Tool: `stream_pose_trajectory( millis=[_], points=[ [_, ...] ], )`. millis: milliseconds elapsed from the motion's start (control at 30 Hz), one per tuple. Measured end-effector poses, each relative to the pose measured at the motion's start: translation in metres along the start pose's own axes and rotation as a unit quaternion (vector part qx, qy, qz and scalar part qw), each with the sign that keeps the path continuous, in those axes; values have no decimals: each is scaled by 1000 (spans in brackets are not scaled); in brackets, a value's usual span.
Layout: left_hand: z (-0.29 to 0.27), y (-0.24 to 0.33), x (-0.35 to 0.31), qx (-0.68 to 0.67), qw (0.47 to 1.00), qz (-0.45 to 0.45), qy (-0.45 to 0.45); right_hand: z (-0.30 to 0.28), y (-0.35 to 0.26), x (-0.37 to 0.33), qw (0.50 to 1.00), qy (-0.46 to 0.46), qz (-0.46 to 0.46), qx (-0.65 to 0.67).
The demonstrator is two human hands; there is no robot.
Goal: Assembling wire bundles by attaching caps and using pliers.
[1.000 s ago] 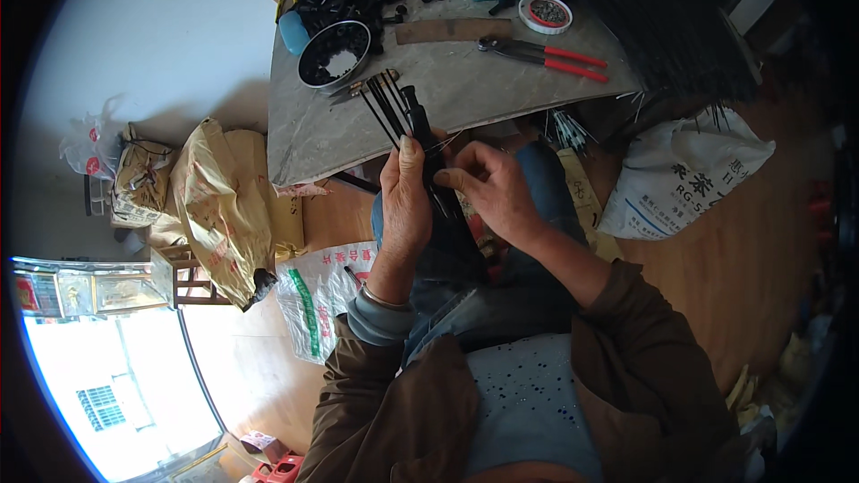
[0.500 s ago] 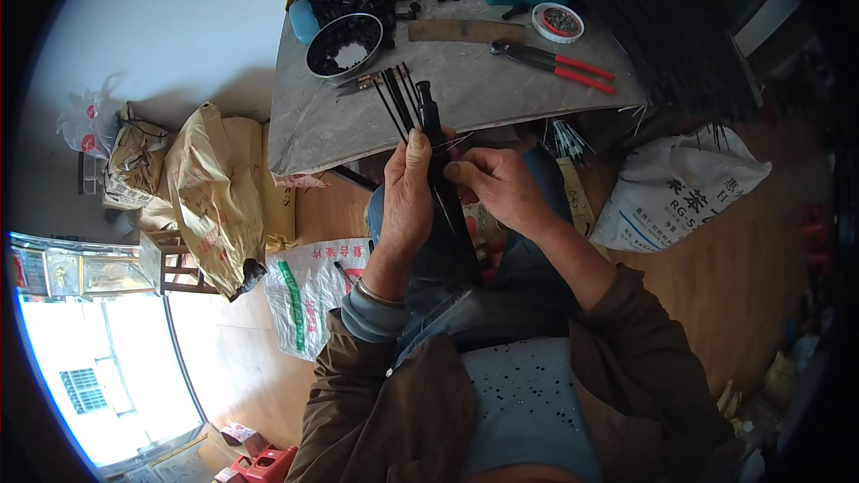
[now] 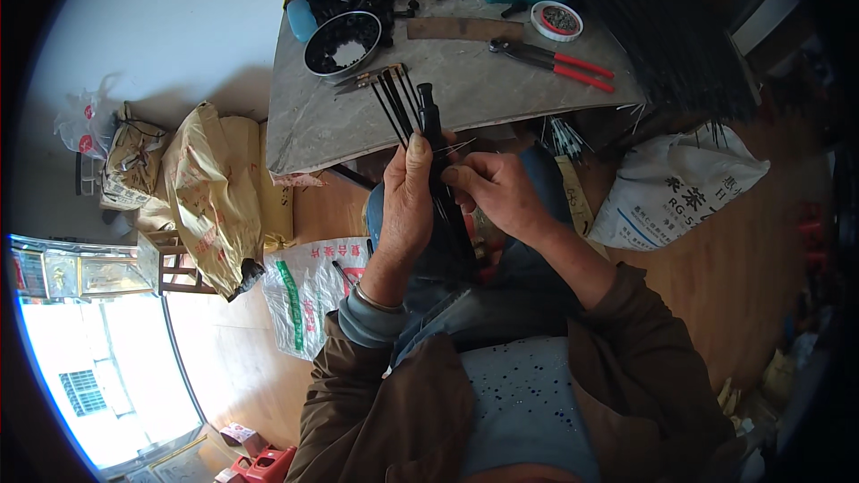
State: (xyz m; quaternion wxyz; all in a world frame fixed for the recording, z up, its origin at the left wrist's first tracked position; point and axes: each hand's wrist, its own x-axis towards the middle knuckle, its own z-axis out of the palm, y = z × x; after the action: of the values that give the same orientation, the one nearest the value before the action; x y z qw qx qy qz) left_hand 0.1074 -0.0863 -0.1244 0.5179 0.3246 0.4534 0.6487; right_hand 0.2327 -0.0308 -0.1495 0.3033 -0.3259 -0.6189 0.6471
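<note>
My left hand (image 3: 410,188) is wrapped round what looks like a black umbrella frame (image 3: 430,116), its thumb pressed on top. Several thin black ribs (image 3: 391,103) fan upward out of the grip, beside a thicker black shaft with a stepped tip. Below the fist the dark rods run down over my lap. A fine pale wire (image 3: 460,147) crosses the frame and sticks out to the right. My right hand (image 3: 501,188) is closed in a pinch against the frame's right side, just under the wire. Whether the wire runs into those fingertips is hidden.
On the grey table (image 3: 304,130) are a metal bowl (image 3: 310,61) of small black parts, red-handled pliers (image 3: 573,72), a flat brown strip (image 3: 465,29) and a round white tub (image 3: 557,21). Black rods (image 3: 662,45) are piled at right. Sacks (image 3: 210,179) stand on the floor.
The frame has shifted very slightly, its ribs leaning a little more to the left. The wire shows more clearly above my right hand, which keeps its pinch.
</note>
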Motion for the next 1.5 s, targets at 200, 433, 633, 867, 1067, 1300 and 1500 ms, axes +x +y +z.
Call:
stream_pose_trajectory(
  millis=[200, 433, 633, 867, 1067, 1300, 1500],
  points=[
    [-2, -2, 0, 0, 1000, 3, 8, 1, -3, -2, 999, 11, -18, -35],
    [-5, -5, -2, 25, 999, 25, -5, -2, 4, 1, 999, -27, 24, 22],
    [-8, -4, -5, 2, 999, 9, -31, -6, -8, -3, 997, -53, 59, 7],
    [-7, -3, -7, 7, 999, 7, -48, -10, -2, -2, 993, -57, 88, 61],
    [-6, 2, -4, 26, 999, 22, -33, 5, -5, -3, 996, -13, -67, 65],
    [-10, 1, 1, -30, 996, -13, -84, -3, -8, 0, 971, -94, -53, 214],
    [-6, -2, 1, -58, 993, -20, -98, -15, -16, 0, 980, -120, -25, 158]
  ],
)
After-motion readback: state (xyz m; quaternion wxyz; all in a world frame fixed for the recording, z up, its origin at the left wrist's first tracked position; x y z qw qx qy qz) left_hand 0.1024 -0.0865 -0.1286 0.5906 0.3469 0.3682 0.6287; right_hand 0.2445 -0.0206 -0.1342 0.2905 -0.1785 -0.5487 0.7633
